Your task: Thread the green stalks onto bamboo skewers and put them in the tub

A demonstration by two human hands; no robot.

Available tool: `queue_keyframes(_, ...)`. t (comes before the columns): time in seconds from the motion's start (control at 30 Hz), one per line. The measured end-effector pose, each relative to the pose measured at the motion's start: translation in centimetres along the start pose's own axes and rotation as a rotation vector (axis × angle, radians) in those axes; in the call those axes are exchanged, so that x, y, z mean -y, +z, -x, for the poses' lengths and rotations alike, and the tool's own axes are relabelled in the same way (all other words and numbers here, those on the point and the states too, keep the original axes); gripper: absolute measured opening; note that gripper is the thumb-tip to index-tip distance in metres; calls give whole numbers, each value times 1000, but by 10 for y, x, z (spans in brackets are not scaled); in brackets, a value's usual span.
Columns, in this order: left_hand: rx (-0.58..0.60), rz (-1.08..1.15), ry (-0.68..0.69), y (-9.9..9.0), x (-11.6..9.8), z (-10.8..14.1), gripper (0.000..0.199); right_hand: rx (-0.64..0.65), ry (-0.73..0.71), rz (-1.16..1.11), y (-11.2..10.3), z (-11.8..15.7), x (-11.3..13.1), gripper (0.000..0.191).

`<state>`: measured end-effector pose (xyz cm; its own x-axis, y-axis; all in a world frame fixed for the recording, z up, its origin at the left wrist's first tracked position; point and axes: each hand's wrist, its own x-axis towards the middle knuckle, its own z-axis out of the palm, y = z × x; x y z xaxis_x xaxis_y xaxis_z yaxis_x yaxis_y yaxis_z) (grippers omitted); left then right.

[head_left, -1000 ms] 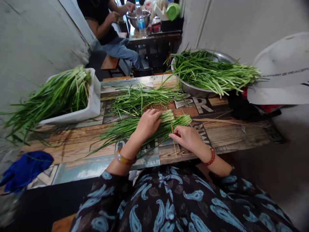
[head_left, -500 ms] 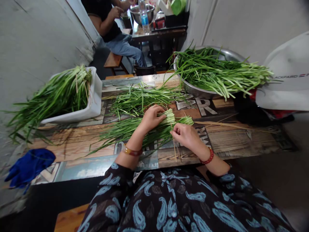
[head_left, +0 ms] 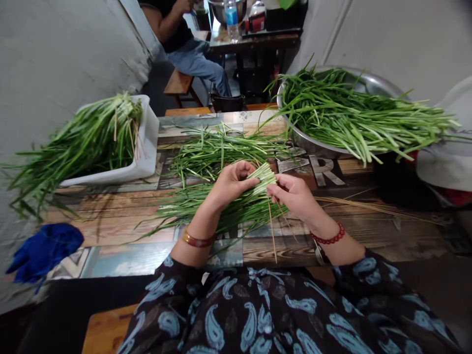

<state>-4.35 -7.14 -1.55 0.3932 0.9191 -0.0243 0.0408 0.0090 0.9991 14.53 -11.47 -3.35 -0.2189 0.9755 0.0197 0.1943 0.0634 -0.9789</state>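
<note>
A bunch of garlic chives point(head_left: 262, 178) lies on the table with its pale cut ends to the right and its green leaves to the left. My left hand point(head_left: 236, 183) is closed over the stems, thumb pressed on top. At the cut ends, my right hand point(head_left: 295, 193) pinches the edge of the bunch with thumb and forefinger. A thin straw strip point(head_left: 273, 233) hangs from under the bunch toward me, beside the right fingertips; its upper part is hidden. Behind the bunch lies a loose pile of garlic chives point(head_left: 221, 150).
At left stands a white tub point(head_left: 149, 142) heaped with tied chives; a blue glove point(head_left: 47, 250) lies nearer. A metal basin point(head_left: 313, 146) of chives stands at back right. More straw strips point(head_left: 368, 206) lie at right. Beyond the table sits another person point(head_left: 195, 54).
The cut ends under my left hand are lifted slightly and angled up. My right hand has moved from beside the straw strip up to the stem ends. The view has shifted slightly.
</note>
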Motion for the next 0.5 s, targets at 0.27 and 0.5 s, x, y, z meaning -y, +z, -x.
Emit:
queue_keyframes(0.27, 18, -248, -15, -13, 4, 1, 21, -82, 146, -208, 7, -4, -21, 20)
queue_keyframes(0.5, 62, -421, -22, -11, 12, 2, 17, -18, 124, -165, 11, 1, -26, 30)
